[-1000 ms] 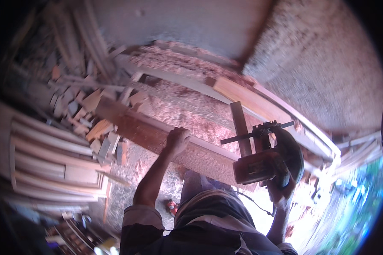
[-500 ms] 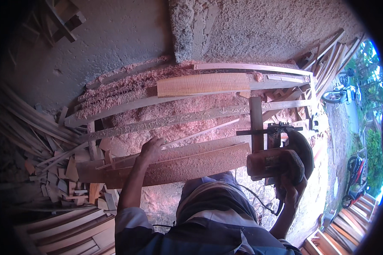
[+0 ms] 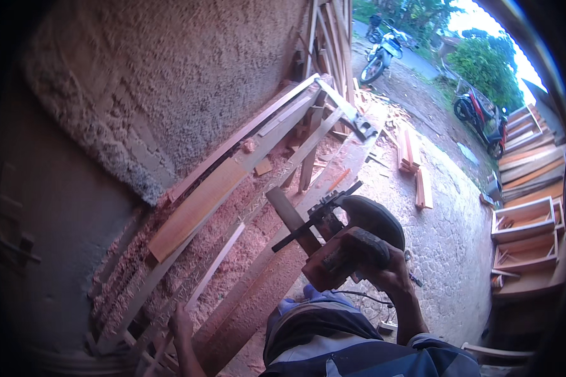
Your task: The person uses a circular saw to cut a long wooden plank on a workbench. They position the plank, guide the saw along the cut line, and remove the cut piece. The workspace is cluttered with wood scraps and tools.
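My right hand is closed around the handle of a circular saw, with its rounded blade guard and flat guide bar in view. A short wooden piece sticks out beside the saw's base. Lower left, my left hand grips a thin pale wooden strip that slants up and away from it. Between my hands lies a wide plank sprinkled with sawdust. Farther off, a smooth light board rests on the long frame beams.
Pink shavings fill the gaps between the beams beside a rough wall. Small stacked wood pieces lie on the concrete floor. Wooden frames stand at the right. A motorcycle and a red one are parked outside.
The view has swung to the right, bringing more of the floor and the outdoors in. The saw stays in my right hand and the strip in my left.
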A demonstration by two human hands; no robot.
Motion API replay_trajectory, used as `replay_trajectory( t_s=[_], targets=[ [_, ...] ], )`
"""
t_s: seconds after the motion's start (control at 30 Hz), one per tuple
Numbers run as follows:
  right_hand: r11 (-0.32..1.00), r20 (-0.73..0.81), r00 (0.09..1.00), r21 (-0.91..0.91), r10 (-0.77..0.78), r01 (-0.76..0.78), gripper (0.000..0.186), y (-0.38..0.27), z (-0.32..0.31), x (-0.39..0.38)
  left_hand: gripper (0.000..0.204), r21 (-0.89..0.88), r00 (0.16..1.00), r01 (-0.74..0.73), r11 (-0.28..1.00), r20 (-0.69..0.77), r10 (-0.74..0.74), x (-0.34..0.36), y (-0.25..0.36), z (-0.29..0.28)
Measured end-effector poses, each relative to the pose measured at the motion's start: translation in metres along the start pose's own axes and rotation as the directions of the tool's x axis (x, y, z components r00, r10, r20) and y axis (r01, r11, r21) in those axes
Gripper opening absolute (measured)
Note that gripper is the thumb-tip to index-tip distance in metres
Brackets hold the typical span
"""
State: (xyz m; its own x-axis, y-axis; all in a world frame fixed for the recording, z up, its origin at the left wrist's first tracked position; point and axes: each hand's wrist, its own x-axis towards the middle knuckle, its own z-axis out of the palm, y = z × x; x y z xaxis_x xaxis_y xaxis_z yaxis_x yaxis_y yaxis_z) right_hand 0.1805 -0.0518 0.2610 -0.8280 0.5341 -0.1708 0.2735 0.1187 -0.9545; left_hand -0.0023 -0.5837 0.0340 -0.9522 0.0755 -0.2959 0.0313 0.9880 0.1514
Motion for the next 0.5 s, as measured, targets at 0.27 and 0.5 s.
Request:
replay_trajectory(
  t_s=[0.27, 0.5],
  targets=[
    [0.999, 0.004, 1.0, 0.046, 0.014, -0.014, 0.045, 0.053, -0.061, 0.004, 0.012, -0.072, 0.971, -0.06, 0.996, -0.236, 0.041, 0.011, 0.135, -0.124],
    [0.995, -0.08, 0.992, 0.0, 0.1, -0.1, 0.053, 0.098, -0.115, 0.002, 0.04, 0.009, 0.667, -0.662, 0.749, -0.449, 0.595, 0.171, 0.565, -0.279]
  ],
)
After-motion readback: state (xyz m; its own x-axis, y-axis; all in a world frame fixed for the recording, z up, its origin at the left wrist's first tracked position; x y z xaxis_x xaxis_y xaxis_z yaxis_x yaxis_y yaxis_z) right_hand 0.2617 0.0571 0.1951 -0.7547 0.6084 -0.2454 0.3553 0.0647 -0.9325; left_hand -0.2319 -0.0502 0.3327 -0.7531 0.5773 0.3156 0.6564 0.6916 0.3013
